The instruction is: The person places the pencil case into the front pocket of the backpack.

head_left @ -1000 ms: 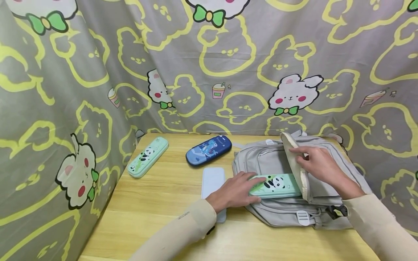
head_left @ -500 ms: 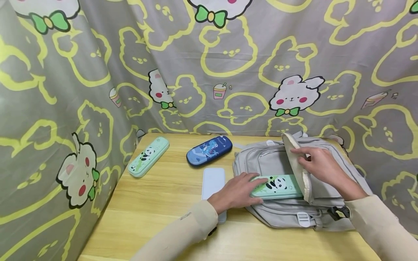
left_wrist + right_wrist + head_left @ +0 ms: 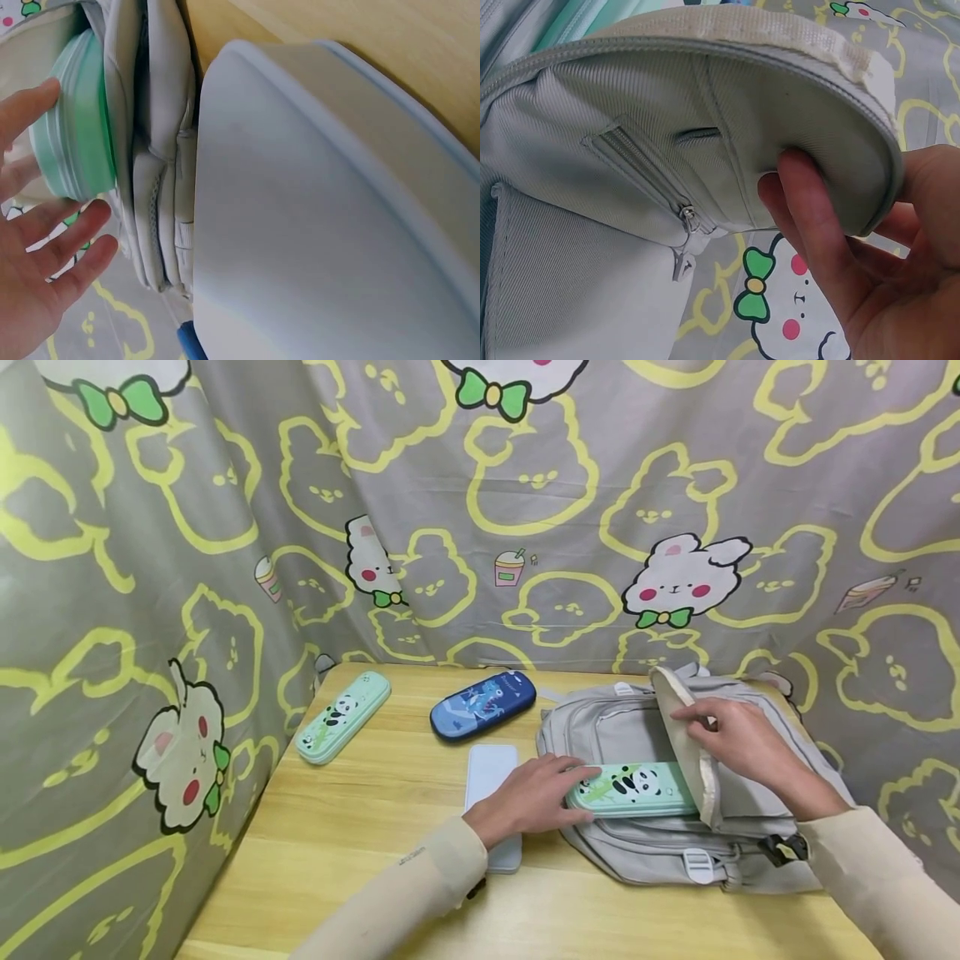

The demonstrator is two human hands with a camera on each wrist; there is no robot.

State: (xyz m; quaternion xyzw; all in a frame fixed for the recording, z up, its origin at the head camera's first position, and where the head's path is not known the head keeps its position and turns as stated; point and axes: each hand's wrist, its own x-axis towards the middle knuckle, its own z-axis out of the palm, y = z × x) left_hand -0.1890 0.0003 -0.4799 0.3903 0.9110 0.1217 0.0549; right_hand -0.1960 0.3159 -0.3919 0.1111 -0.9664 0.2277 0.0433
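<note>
Spare panda case (image 3: 342,717): I see it lying at the desk's (image 3: 360,827) far left.
Blue case (image 3: 483,706): behind the white case (image 3: 491,793).
Left hand (image 3: 528,797): my straight fingers press the green panda case's (image 3: 633,789) end; it sits half inside the grey backpack (image 3: 645,852).
Right hand (image 3: 738,745): pinches the backpack flap (image 3: 686,743), holding it up.
</note>
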